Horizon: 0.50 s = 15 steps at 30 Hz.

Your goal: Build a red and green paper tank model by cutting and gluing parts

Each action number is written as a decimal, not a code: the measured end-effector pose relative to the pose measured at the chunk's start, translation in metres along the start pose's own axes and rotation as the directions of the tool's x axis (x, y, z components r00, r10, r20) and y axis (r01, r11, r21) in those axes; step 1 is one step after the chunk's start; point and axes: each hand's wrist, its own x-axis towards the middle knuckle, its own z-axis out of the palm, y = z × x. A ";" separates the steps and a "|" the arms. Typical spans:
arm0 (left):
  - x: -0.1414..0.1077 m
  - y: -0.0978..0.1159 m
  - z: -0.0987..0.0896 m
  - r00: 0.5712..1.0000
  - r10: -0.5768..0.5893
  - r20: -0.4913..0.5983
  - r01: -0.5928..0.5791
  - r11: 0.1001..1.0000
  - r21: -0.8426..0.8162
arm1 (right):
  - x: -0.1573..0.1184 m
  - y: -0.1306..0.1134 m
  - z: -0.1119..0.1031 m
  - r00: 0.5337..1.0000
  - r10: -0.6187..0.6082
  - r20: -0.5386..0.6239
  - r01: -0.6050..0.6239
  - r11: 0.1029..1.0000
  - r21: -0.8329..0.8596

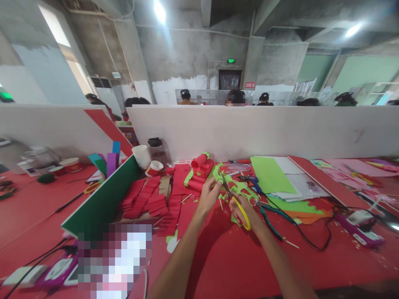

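Note:
My right hand (241, 207) is closed round the yellow-handled scissors (245, 212), whose blades point up and left. Close to the blade tips, my left hand (210, 192) has its fingers pinched on a small piece of green paper (220, 182). Beyond both hands lie green paper scraps (246, 189). Rolled red paper tubes (195, 182) with green bands and a star stand just left of and behind my left hand.
Stacked red strips (146, 197) lie at the left beside a green divider (99, 203). Paper cups (154, 167) and a bottle (157, 149) stand behind. Teal-handled pliers (270, 222), a black cable (311, 245) and green sheets (272, 174) are at the right.

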 end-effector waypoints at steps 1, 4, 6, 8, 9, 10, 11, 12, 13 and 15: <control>0.000 0.000 0.000 1.000 0.004 0.004 -0.004 1.000 0.007 | 0.000 0.000 0.000 1.000 -0.002 0.003 0.002 1.000 -0.004; 0.000 -0.002 -0.001 1.000 0.006 0.008 -0.006 1.000 0.015 | 0.001 0.000 0.000 1.000 -0.012 0.000 0.012 1.000 -0.014; 0.001 -0.003 -0.001 1.000 0.007 0.006 -0.007 1.000 0.015 | 0.001 -0.001 0.000 1.000 -0.023 -0.004 0.022 0.999 -0.029; 0.001 -0.004 -0.002 1.000 0.007 0.008 -0.007 1.000 0.018 | 0.001 -0.002 -0.001 1.000 -0.026 -0.010 0.025 0.999 -0.048; 0.002 -0.004 -0.002 1.000 0.006 0.011 -0.007 1.000 0.021 | 0.001 -0.003 -0.001 1.000 -0.026 -0.012 0.026 0.998 -0.057; 0.002 -0.004 -0.002 1.000 0.004 0.015 -0.004 1.000 0.023 | 0.000 -0.003 -0.001 1.000 -0.025 -0.011 0.024 0.998 -0.065; 0.002 -0.004 -0.003 1.000 -0.001 0.021 0.000 1.000 0.023 | 0.000 -0.004 -0.001 1.000 -0.021 -0.008 0.021 0.997 -0.073; 0.002 -0.004 -0.003 1.000 -0.007 0.026 0.006 1.000 0.022 | -0.001 -0.004 -0.001 1.000 -0.016 -0.006 0.015 0.997 -0.082; 0.002 -0.004 -0.003 1.000 -0.013 0.027 0.013 1.000 0.020 | -0.001 -0.005 -0.002 1.000 -0.007 -0.004 0.007 0.996 -0.092; 0.002 -0.003 -0.004 0.999 -0.025 0.022 0.025 1.000 0.013 | -0.002 -0.006 -0.002 1.000 0.010 -0.012 -0.012 0.993 -0.114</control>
